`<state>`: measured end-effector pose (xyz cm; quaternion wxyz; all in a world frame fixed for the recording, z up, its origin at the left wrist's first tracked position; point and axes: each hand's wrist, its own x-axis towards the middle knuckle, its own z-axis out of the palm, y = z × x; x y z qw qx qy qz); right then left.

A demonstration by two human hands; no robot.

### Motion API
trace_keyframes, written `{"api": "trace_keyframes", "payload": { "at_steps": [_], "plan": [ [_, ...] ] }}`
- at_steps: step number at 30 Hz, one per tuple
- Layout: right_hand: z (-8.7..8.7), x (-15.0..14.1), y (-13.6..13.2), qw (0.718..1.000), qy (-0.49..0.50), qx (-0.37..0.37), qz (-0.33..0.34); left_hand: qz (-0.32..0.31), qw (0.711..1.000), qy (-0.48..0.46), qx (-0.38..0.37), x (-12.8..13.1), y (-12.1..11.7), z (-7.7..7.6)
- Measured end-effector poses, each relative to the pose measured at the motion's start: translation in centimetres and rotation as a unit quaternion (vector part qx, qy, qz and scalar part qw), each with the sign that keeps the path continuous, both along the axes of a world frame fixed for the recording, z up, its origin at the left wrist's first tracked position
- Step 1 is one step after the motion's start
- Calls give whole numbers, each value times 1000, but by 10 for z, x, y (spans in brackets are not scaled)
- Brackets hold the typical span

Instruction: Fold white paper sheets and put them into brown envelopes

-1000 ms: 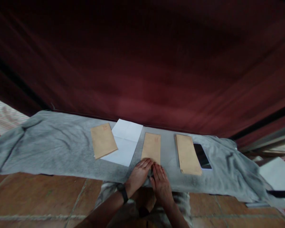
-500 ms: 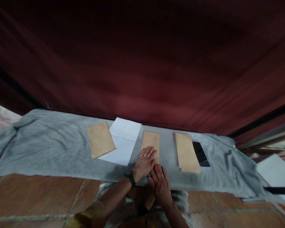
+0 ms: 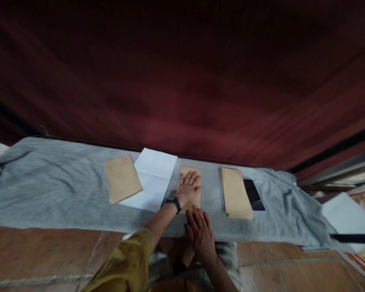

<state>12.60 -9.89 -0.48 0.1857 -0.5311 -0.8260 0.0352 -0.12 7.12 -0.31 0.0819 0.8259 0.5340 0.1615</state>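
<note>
A brown envelope (image 3: 196,202) lies upright in front of me on the grey cloth. My left hand (image 3: 187,189) rests flat across its middle, fingers spread, and covers much of it. At the near end of the envelope my right hand (image 3: 201,233) lies with its fingers stretched out, fingertips at the envelope's lower edge. To the left, another brown envelope (image 3: 121,178) with a reddish print in its corner overlaps a creased white sheet of paper (image 3: 155,170). A stack of brown envelopes (image 3: 235,192) sits to the right.
A dark-screened phone (image 3: 254,195) lies beside the stack, partly under it. Grey cloth (image 3: 63,178) covers the long narrow surface. A dark red fabric wall (image 3: 182,101) rises behind it. White sheets (image 3: 346,215) lie at the far right, and below is a tiled floor (image 3: 48,251).
My left hand has slid forward up the envelope, away from my right hand. My right hand stays near the envelope's lower end. The whole view has shifted slightly.
</note>
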Motion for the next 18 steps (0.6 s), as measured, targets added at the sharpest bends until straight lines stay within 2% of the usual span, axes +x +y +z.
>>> {"api": "trace_keyframes", "payload": {
  "at_steps": [5, 11, 18],
  "plan": [
    [1, -1, -1, 1000, 6, 13, -3, -29, 999, 36, -19, -9, -15, 0],
    [-2, -1, -2, 999, -3, 37, -7, -63, 996, 57, -27, -30, -61, 2],
    [-11, 7, -3, 997, -41, 56, 27, -68, 997, 39, 22, -50, -108, 11]
  ]
}}
